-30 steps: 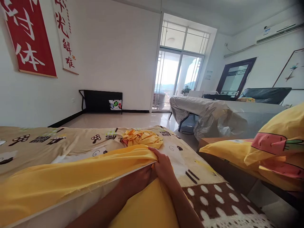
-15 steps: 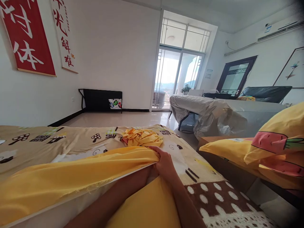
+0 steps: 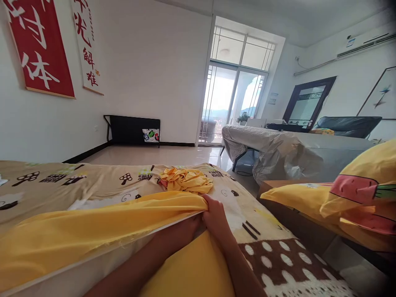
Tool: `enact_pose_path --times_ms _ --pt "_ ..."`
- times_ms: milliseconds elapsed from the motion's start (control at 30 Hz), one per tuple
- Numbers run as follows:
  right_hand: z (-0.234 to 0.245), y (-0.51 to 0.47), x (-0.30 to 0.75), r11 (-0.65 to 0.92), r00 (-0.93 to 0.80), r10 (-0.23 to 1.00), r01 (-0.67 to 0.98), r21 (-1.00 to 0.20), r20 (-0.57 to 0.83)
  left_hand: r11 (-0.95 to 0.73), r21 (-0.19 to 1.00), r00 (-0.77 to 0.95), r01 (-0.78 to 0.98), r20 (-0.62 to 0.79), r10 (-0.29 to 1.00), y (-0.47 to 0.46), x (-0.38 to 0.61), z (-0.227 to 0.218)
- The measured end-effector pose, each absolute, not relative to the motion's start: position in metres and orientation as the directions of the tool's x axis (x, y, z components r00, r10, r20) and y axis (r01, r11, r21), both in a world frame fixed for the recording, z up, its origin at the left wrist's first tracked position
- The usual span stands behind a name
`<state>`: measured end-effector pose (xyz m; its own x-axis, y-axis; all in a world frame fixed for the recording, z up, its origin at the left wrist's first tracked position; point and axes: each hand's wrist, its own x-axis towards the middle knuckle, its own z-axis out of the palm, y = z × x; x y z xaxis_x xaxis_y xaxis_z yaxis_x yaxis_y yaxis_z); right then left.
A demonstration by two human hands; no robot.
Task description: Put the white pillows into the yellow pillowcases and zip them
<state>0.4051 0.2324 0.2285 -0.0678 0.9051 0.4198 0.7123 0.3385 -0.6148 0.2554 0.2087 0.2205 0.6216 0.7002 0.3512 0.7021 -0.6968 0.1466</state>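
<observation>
A long yellow cloth cover [image 3: 102, 222], pale on its underside and frayed along one edge, stretches from the lower left to the middle of the head view. My right hand [image 3: 215, 212] is closed around its far right corner. Under that edge reaches my left arm, with my left hand [image 3: 193, 225] in shadow close to the right one; the fabric and shade hide its fingers. Between my forearms lies a smooth yellow piece of fabric [image 3: 192, 268]. A crumpled yellow cloth [image 3: 185, 180] rests on the bed just beyond my hands.
A patterned beige and brown blanket [image 3: 262, 231] covers the bed. To the right, yellow printed pillows [image 3: 355, 189] sit on a brown box-like surface. Farther off stand a plastic-covered table [image 3: 272, 142] and a black folded frame [image 3: 133, 130] against the wall.
The view has shifted very slightly. Both hands and the yellow cover stay almost where they were, the right hand still gripping the corner.
</observation>
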Motion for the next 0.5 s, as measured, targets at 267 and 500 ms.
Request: enact_pose_path --times_ms 267,500 --pt "0.219 0.241 0.404 0.209 -0.028 0.944 0.820 -0.533 0.328 -0.755 -0.189 0.740 0.628 0.444 0.505 0.225 0.258 0.195" --pt "0.220 0.239 0.404 0.294 -0.055 0.913 0.774 -0.561 0.404 -0.673 0.144 0.603 0.726 0.337 0.723 0.212 0.260 0.215"
